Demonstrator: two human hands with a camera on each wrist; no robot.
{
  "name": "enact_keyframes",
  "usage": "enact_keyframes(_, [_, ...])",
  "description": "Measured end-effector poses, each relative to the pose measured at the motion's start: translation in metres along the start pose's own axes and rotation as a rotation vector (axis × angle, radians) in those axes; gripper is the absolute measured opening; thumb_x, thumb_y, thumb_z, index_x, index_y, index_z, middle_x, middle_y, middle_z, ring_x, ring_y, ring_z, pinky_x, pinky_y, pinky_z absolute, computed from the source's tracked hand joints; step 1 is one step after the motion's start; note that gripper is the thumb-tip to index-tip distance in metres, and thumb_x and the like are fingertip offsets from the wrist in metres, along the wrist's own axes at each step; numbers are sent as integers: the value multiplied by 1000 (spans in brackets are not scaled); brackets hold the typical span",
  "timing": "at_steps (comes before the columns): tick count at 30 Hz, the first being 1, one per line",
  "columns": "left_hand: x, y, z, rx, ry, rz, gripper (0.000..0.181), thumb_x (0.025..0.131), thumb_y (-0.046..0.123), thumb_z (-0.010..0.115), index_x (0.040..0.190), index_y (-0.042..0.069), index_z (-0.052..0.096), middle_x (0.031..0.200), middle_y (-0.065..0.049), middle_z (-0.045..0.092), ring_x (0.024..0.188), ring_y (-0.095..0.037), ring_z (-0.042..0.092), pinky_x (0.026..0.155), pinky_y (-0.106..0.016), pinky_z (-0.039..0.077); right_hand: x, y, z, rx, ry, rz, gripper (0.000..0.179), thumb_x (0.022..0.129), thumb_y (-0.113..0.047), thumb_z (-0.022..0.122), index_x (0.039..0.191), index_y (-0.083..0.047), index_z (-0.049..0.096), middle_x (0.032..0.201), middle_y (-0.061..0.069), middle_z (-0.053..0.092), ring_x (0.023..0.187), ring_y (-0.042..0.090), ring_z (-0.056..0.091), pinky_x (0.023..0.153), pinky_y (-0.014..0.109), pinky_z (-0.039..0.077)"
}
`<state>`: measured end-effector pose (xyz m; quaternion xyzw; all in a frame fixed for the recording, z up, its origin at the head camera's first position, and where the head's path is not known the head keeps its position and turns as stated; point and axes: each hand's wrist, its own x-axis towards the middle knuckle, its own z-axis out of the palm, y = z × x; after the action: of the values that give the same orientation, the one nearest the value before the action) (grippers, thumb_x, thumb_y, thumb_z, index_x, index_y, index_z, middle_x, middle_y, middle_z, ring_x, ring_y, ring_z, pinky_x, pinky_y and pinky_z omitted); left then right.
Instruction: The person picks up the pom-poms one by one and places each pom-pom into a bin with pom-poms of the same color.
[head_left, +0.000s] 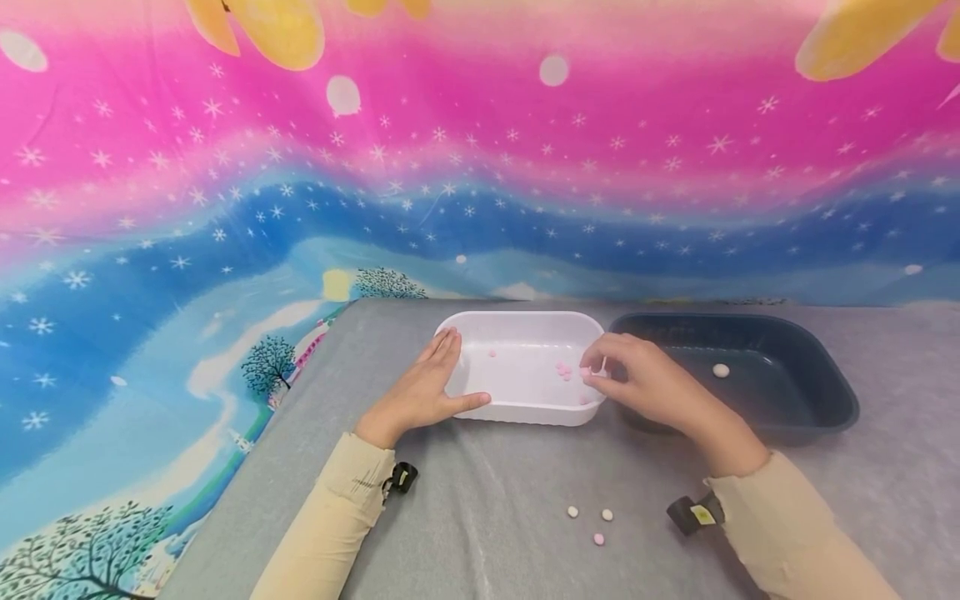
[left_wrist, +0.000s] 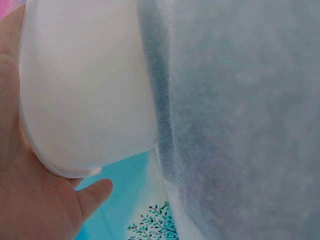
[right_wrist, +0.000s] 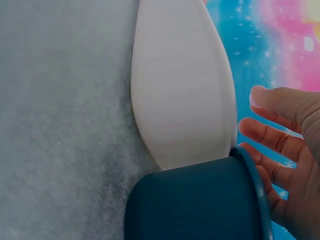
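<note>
A white tub [head_left: 517, 414] stands in the middle of the table, with several small pink balls [head_left: 563, 370] on its floor. My left hand [head_left: 420, 385] rests against its left end, fingers straight along the side and thumb over the near rim. At the right end, my right hand [head_left: 645, 377] pinches a pink ball [head_left: 585, 372] between thumb and fingertips, just inside the rim. In the right wrist view, its other fingers [right_wrist: 280, 145] are spread beside the dark tub's rim. The left wrist view shows the white tub's outer wall [left_wrist: 90, 90] against the palm.
A dark blue-grey tub [head_left: 810, 408] sits close at the right, under the right forearm, with a whitish ball [head_left: 721, 371] inside. Two whitish balls [head_left: 573, 512] and a pink one [head_left: 598, 540] lie on the grey cloth [head_left: 480, 517] nearer me. A printed curtain [head_left: 480, 167] hangs behind.
</note>
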<state>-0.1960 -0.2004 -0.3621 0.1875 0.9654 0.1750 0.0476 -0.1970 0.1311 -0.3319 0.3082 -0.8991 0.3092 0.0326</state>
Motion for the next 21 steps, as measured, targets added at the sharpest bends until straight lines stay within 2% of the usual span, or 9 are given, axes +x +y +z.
enact_keyframes(10, [1,0,-1,4,7,4,108,90,66,57,157,-1,6,168,-15,2,156,-24,-1,127,-41,11,6,3,3,33,14,-2,14,90,-9,72,104,-10,70,94,2,67,86,18,58,73,38,50])
enact_keyframes(21, [1,-2,2,2,6,2,110,88,69,56,158,0,5,168,-13,2,156,-23,-1,127,-41,12,13,6,8,-33,40,6,20,90,-1,68,109,-5,68,90,5,65,82,18,56,71,35,48])
